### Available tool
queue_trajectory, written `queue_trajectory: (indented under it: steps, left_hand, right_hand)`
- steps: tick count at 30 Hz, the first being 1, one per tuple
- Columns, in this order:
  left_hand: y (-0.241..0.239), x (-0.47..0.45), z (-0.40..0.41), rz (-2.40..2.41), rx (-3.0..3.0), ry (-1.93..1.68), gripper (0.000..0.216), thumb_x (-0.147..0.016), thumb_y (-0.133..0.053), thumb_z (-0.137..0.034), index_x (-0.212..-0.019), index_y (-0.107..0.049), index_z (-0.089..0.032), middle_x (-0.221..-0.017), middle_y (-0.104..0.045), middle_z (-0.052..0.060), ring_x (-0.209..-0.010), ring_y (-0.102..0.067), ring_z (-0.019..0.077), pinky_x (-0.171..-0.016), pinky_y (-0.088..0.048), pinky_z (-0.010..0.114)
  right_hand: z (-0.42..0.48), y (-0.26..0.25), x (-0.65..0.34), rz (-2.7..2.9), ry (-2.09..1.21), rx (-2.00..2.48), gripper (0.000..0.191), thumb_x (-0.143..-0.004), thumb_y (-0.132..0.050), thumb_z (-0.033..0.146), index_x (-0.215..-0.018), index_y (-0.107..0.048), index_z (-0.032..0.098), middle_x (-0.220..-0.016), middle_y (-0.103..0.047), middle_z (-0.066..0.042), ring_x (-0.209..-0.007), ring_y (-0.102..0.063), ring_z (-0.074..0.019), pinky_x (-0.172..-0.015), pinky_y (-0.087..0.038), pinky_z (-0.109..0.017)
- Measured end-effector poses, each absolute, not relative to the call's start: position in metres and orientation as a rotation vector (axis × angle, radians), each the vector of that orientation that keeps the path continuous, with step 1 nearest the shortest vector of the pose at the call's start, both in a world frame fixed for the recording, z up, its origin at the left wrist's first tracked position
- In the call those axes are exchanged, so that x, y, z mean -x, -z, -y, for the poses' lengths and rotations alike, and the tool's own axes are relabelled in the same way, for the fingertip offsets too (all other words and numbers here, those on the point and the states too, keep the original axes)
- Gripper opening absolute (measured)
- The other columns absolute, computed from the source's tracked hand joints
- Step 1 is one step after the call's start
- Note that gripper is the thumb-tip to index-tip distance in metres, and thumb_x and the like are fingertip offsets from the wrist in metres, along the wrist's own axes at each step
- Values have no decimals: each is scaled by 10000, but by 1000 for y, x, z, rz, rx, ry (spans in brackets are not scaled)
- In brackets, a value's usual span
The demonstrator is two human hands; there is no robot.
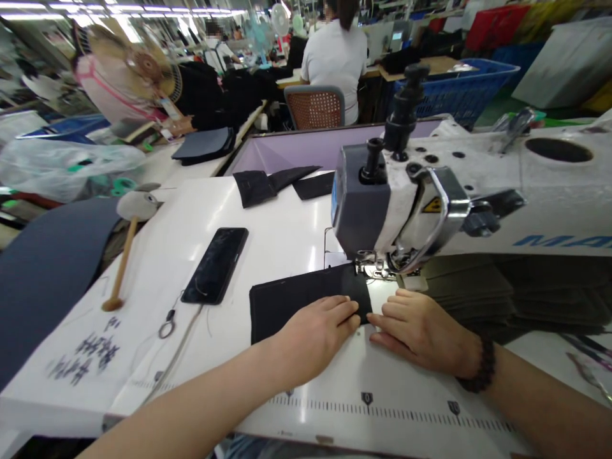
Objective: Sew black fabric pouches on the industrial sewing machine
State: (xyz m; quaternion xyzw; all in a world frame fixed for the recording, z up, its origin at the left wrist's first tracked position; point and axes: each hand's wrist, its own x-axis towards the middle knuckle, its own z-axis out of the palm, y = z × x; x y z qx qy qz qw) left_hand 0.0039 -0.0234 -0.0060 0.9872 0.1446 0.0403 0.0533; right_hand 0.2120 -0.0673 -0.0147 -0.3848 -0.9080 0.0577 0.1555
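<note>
A dark rectangular fabric piece (pixel 296 294) lies flat on the white sewing table, its far right corner at the presser foot (pixel 380 271) of the sewing machine (pixel 363 197). My left hand (pixel 320 331) rests on top of the fabric with its fingers stretched flat near the right end. Just right of it, my right hand (pixel 421 328) is closed, with several fingers curled together and the index fingertip at the fabric's right edge. A dark beaded bracelet (pixel 482 366) circles the right wrist.
A phone (pixel 215 266) with a cable, a wooden-handled stick (pixel 125 261) and dark fabric pieces (pixel 253 187) lie on the table. Stacked dark cloth (pixel 478 293) sits under the machine arm. Scissors-like tools (pixel 593 357) lie far right. Co-workers, including one in white (pixel 335 54), sit beyond.
</note>
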Motion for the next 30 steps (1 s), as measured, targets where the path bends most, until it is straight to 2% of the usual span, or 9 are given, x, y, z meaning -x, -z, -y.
queue_trajectory:
  steps: [11,18,24,30]
  left_hand:
    - [6,-7,1,-446,-2998,-127,264,-851,-449,-132,-1096,-526,-69,-1178,-519,113,-1117,-461,196,-980,-363,295]
    - [9,-10,-14,-450,-2994,-144,251,-848,-465,-134,-1071,-541,-50,-1170,-516,136,-1112,-465,211,-987,-359,302]
    - [7,-16,-26,-466,-3015,-160,211,-865,-439,-141,-1014,-566,-62,-1141,-532,120,-1086,-481,202,-976,-366,288]
    - [3,-22,-35,-492,-3015,-146,181,-856,-464,-139,-988,-574,-81,-1083,-559,97,-1021,-515,192,-931,-398,278]
  right_hand:
    - [60,21,-209,2531,-143,1269,404,-932,-286,361,-942,-602,110,-673,-548,-45,-640,-513,-160,-668,-364,-321]
    - [55,27,-212,2532,-73,1359,309,-896,-394,344,-1015,-578,125,-767,-593,-68,-680,-541,-167,-708,-382,-328]
    - [54,33,-211,2494,-49,1468,359,-868,-454,337,-1114,-535,88,-833,-600,-99,-780,-537,-215,-746,-389,-362]
    - [55,35,-210,2481,-100,1509,354,-856,-483,333,-1118,-537,100,-830,-597,-91,-758,-524,-206,-733,-397,-350]
